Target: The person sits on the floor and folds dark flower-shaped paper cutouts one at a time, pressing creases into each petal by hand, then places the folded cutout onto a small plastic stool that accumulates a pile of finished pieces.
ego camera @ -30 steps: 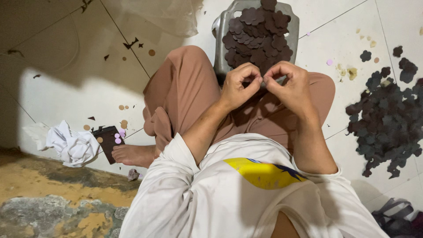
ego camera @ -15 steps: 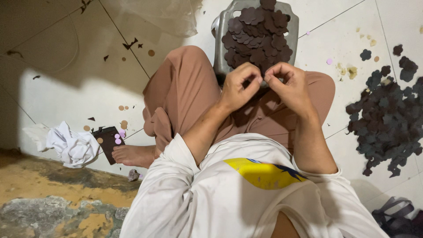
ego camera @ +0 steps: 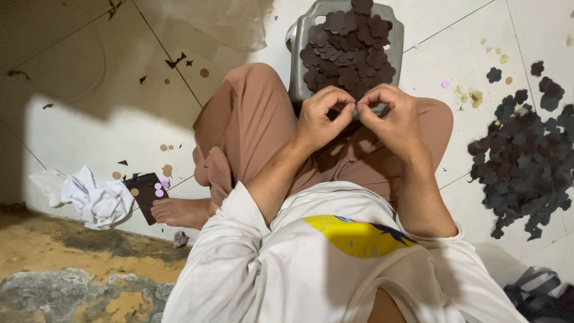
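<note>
So both hands meet fingertip to fingertip over the lap: left hand (ego camera: 320, 116) and right hand (ego camera: 391, 116) curled, pinching something too small to make out between them. One gray tray (ego camera: 297, 60) heaped with dark flower-shaped cutouts (ego camera: 350, 48) sits at 12 o'clock, touching the knees. One loose pile (ego camera: 526, 161) spreads at 3 o'clock. Crumpled white cloth (ego camera: 95, 197) at 9, bare floor (ego camera: 89, 131) around it.

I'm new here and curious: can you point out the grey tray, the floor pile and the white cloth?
tray (ego camera: 297, 54), head view, left wall.
pile (ego camera: 526, 164), head view, middle of the dark pieces.
cloth (ego camera: 95, 200), head view, crumpled middle.
</note>
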